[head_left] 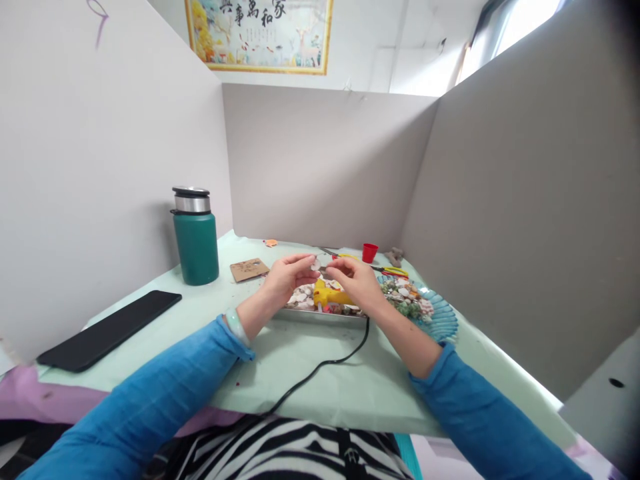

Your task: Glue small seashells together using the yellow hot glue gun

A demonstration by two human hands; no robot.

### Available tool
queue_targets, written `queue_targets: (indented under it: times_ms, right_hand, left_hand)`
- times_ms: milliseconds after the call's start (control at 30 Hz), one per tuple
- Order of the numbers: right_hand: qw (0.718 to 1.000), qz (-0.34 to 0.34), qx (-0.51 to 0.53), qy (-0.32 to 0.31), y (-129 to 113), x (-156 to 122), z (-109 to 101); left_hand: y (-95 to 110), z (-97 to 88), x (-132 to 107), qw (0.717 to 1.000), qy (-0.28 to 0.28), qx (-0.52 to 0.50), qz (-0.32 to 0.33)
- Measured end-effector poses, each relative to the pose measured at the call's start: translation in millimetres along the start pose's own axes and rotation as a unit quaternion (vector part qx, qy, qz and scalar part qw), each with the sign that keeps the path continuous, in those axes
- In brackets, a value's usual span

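Between the thumb and fingers of my left hand (286,279) is a small, pale, round flat piece (315,264), which looks like a shell. Close by on the right, my right hand (356,283) has its thumb and fingertips pinched together; what they hold, if anything, is too small to make out. Both hands are above a shallow metal tray (320,317) filled with whitish shell-like pieces (301,297). A yellow hot glue gun (329,295) lies across the tray, partly covered by my right hand.
A blue glass plate (444,317) with shells and greenery sits right. Behind are yellow-handled scissors (395,272), a red cup (370,253) and a brown card (249,269). A green bottle (196,248) and black slab (113,330) are left. A black cord (320,365) runs frontward; grey partitions (325,167) enclose the table.
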State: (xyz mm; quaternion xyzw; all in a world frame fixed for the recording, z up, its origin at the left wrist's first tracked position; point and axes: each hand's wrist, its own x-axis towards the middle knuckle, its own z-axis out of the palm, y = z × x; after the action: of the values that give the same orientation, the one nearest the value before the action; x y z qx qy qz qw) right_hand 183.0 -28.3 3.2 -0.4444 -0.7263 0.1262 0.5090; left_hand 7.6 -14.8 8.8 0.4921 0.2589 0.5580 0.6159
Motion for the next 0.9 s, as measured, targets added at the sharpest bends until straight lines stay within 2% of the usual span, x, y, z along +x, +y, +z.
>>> queue_targets:
  times_ms: [100,200,500,667,900]
  right_hand:
    - [0.992,0.037,0.117,0.039,-3,0,12]
    - [0.978,0.066,0.188,0.056,-7,-2,17]
    - [0.953,0.082,0.282,0.068,-18,-5,20]
    - [0.971,0.042,0.219,0.082,-14,-4,14]
    - [0.991,-0.06,0.011,0.117,-8,-5,1]
  left_hand:
    - [-4,2.4,-2,1.0,-0.027,0.002,-0.007]
    - [-8,3.3,-3,0.999,-0.032,0.007,-0.003]
    - [-12,5.5,-3,0.999,-0.051,0.001,0.0]
    - [-10,5.3,-2,0.998,-0.052,-0.022,-0.002]
    - [-3,4.1,-3,0.999,-0.032,-0.015,0.023]
